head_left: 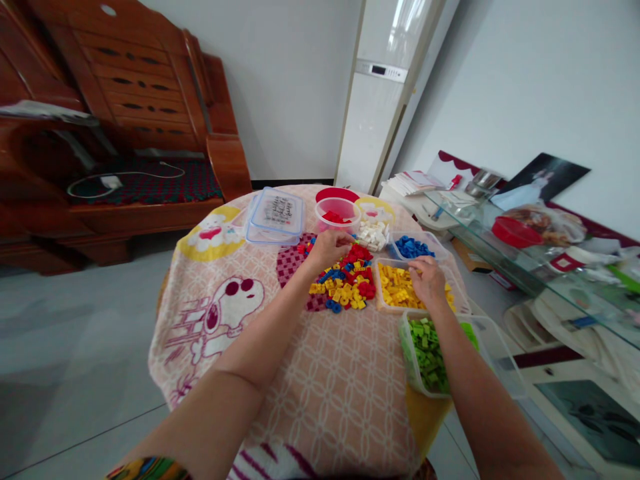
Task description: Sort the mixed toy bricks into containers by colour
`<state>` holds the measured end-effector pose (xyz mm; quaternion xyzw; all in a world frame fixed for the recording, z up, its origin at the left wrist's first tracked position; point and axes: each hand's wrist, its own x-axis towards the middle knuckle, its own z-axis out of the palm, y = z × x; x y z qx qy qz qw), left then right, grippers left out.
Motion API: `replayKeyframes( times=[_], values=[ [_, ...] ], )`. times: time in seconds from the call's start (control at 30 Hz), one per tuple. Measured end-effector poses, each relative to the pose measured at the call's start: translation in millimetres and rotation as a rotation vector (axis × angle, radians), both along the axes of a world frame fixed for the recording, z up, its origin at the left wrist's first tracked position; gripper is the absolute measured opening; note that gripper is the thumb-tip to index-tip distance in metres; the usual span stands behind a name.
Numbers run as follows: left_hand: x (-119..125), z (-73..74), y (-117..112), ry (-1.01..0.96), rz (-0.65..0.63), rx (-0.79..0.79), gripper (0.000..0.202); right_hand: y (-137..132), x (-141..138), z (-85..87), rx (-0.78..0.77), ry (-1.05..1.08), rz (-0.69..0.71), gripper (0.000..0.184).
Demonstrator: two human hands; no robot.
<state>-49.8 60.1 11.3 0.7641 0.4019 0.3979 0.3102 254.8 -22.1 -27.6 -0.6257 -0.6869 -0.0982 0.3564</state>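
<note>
My left hand [331, 248] is over the far side of a mixed pile of toy building bricks [345, 293], its fingers bent together. Red, yellow and blue pieces make up the pile. My right hand [428, 279] hovers above a clear box of yellow bricks [395, 283], close to the box of blue bricks [413, 247], with thumb and fingertips drawn together. Whatever either hand pinches is too small or hidden to name. Under my right forearm stands a box of green bricks [427, 353]. White bricks [374, 235] lie heaped beyond the pile.
A round tub with red bricks [338, 215] stands at the back of the cloth-covered table [325, 373]. Clear lids [275, 215] are stacked at the back left. A cluttered glass shelf [540, 267] borders the right side; a wooden bench [135, 133] is left.
</note>
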Motion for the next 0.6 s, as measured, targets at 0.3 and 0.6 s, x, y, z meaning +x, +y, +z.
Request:
replayKeyframes(
  times=[0.3,0.6],
  values=[
    [9,-5.7,-7,0.239,-0.032,0.106,0.024,0,0,-0.2,-0.022,0.006,0.002,0.026],
    [33,-17.1,-30,0.545,0.007,0.201,0.022,-1,0,-0.7,-0.026,-0.002,-0.001,0.025]
  ],
)
